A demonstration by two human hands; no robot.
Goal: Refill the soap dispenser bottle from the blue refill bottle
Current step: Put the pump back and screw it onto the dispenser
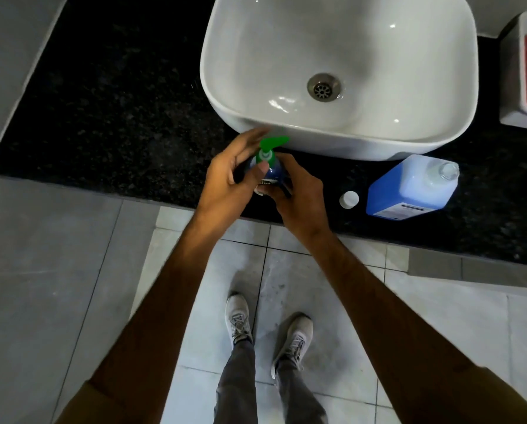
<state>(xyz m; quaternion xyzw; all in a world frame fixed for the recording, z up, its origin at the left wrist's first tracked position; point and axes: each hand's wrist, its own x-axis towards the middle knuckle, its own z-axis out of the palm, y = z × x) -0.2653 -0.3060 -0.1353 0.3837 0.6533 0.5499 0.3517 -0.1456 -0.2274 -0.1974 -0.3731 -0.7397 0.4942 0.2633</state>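
Your right hand (299,197) grips the soap dispenser bottle (268,172) on the table (118,117); your left hand (228,179) pinches its green pump (271,145). Probably screwing it; the uncapped blue refill bottle (409,188) stands right.

A black speckled stone table (109,111) carries a white ceramic basin (458,87), a blue plastic refill bottle (409,191) with its small white cap (349,199) just beside it, and a green-pumped dispenser bottle (271,171).

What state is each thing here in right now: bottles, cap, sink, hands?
Soap dispenser bottle: upright, green pump on.
Blue refill bottle: uncapped, standing on the counter.
White cap: off, lying beside it.
Sink: no water pooled.
Left hand: at the pump collar.
Right hand: gripping the dispenser body.
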